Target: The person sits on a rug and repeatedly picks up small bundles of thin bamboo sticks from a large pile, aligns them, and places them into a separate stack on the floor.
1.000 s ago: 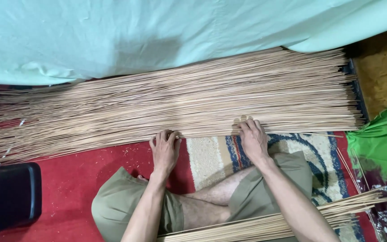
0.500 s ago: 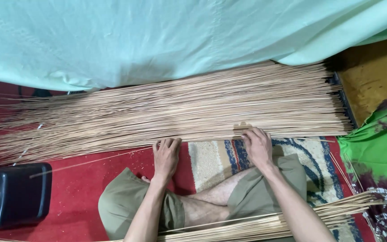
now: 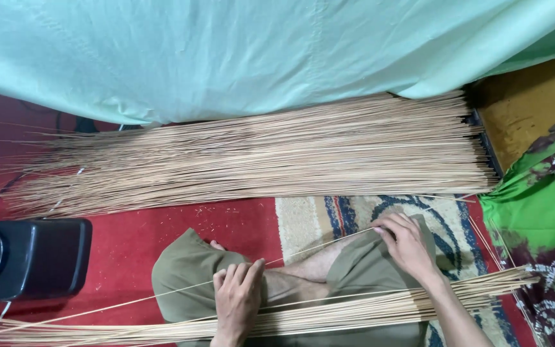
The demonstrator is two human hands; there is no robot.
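We find the person seated cross-legged on the floor, both hands drawn in over the lap. The right hand [image 3: 406, 245] is grasping a single thin stick [image 3: 303, 254], its fingertips pinched on the stick where it crosses the right knee. From that grip the stick runs down and across to the left hand [image 3: 239, 299], then on past it toward the lower left edge of the view. The left hand is closed loosely, fingers curled over the stick above the left knee; we cannot tell how firmly it clamps.

Just below both hands, a smaller bundle of sticks [image 3: 329, 313] lies across the lap, running under the left hand's wrist and beneath the right forearm, its far end fanning out beyond the right grip toward a green patterned cloth [image 3: 541, 212].

Beyond the hands, well apart from either grip, a large pile of sticks [image 3: 258, 157] lies spread in a broad band on the floor, its right ends lined up evenly and its left ends ragged. A pale green sheet [image 3: 226, 51] hangs over the far edge of that pile.

Under the knees we note a red carpet [image 3: 130, 241] and, nearer the right grip, a patterned rug [image 3: 354, 215] in cream and blue. To the outside of the left grip stands a black box-shaped object [image 3: 27, 257].
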